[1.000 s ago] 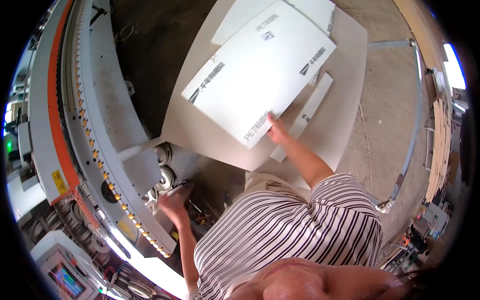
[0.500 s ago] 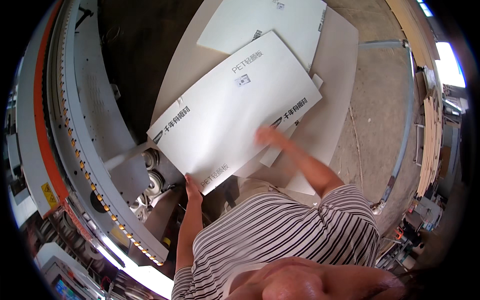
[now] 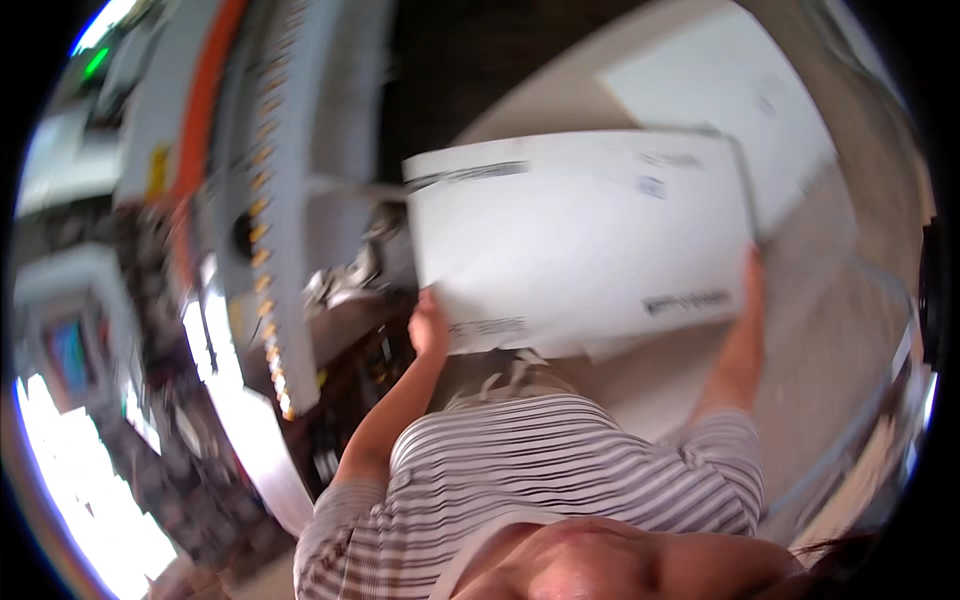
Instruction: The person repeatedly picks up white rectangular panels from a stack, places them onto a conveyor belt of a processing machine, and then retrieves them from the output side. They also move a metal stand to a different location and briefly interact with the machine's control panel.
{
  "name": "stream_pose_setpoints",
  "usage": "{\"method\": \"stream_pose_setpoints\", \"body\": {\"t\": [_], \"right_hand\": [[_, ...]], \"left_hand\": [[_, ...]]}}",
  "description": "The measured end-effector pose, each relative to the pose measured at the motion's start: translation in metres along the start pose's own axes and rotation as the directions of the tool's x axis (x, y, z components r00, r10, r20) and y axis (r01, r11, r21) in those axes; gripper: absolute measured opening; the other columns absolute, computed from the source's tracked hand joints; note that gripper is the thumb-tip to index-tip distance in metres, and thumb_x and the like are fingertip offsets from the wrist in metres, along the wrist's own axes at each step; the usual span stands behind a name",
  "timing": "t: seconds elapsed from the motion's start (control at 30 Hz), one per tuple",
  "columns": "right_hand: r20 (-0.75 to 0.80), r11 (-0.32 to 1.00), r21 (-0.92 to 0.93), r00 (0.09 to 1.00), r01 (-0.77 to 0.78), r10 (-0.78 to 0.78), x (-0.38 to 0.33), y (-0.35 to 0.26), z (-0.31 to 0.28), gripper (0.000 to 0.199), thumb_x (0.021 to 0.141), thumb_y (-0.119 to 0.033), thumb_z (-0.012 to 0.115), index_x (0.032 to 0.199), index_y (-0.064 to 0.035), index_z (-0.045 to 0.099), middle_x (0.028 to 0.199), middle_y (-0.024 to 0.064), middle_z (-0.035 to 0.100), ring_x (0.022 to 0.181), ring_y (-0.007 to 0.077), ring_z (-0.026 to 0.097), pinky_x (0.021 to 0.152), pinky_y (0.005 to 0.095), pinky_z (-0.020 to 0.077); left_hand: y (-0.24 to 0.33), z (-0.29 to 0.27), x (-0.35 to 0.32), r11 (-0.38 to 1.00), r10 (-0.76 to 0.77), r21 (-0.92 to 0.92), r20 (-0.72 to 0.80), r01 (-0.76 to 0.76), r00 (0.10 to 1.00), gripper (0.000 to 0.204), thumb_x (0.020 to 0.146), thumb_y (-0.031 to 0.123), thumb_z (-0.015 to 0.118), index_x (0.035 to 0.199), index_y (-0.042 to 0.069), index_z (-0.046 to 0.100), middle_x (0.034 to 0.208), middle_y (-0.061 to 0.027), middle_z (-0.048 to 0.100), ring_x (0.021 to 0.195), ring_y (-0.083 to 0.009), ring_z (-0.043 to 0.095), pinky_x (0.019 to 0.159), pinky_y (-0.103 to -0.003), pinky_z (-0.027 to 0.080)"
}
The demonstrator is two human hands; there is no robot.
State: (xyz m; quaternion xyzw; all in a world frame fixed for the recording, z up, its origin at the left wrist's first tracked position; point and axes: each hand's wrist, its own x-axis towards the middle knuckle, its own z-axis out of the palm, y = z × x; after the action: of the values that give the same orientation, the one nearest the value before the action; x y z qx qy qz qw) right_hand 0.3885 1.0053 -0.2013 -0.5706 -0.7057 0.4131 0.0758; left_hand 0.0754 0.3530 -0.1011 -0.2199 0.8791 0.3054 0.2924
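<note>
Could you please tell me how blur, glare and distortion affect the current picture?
In the head view, blur smears print on the white panel and the machine at left; glare burns out patches at the head view's lower left; its fisheye lens bows the pale board.

I see, lower centre: pale top with dark stripes | lower left and lower right: short striped sleeves | bottom: plain pale neckline | centre: beige trousers, blurred

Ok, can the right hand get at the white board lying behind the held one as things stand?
Probably not without letting go: the right hand grips the right edge of the held board, which partly hides the back board.
</note>
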Motion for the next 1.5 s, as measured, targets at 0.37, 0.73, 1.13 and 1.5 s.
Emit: {"method": "stream_pose_setpoints", "body": {"t": [0.37,0.73,1.13,1.5], "right_hand": [[0.313,0.873,0.433,0.946,-0.224,0.088,-0.122,-0.098,0.012,0.078,0.097,-0.059,0.043,0.143,0.0037,0.039,0.147,0.0151,0.042,0.131,0.0260,0.043,0.109,0.0378,0.0340],[0.423,0.937,0.345,0.881,0.059,-0.211,-0.190,-0.214,-0.026,0.060,0.102,-0.047,0.044,0.115,0.0096,0.059,0.112,0.0071,0.062,0.102,0.0137,0.054,0.090,0.0284,0.0432],[0.470,0.866,0.492,0.808,0.094,-0.355,-0.257,-0.248,-0.086,0.056,0.101,-0.037,0.048,0.134,0.0081,0.040,0.127,0.0165,0.055,0.111,0.0226,0.057,0.094,0.0341,0.0470],[0.585,0.745,0.654,0.710,-0.129,-0.391,-0.296,-0.270,-0.086,0.052,0.090,-0.009,0.064,0.134,0.0056,0.039,0.125,0.0182,0.055,0.111,0.0265,0.057,0.094,0.0389,0.0478]], "left_hand": [[0.049,-0.194,-0.108,0.959,0.248,0.239,-0.446,-0.152,0.860,0.067,0.097,0.062,0.033,0.088,0.003,0.064,0.087,-0.0245,0.066,0.092,-0.0455,0.061,0.080,-0.054,0.046],[0.026,-0.267,-0.176,0.959,0.151,0.280,-0.633,0.043,0.759,0.070,0.097,0.061,0.029,0.097,0.004,0.069,0.101,-0.0226,0.067,0.102,-0.0413,0.060,0.088,-0.050,0.045],[0.052,-0.136,-0.214,0.734,0.677,0.493,-0.488,-0.466,0.551,0.058,0.092,0.041,0.057,0.139,0.009,0.045,0.146,-0.0114,0.044,0.139,-0.0310,0.035,0.114,-0.043,0.029],[0.061,-0.140,-0.206,0.787,0.613,0.461,-0.650,-0.409,0.448,0.052,0.090,0.040,0.059,0.133,0.011,0.050,0.145,-0.0051,0.047,0.138,-0.0227,0.037,0.115,-0.040,0.026]]}}
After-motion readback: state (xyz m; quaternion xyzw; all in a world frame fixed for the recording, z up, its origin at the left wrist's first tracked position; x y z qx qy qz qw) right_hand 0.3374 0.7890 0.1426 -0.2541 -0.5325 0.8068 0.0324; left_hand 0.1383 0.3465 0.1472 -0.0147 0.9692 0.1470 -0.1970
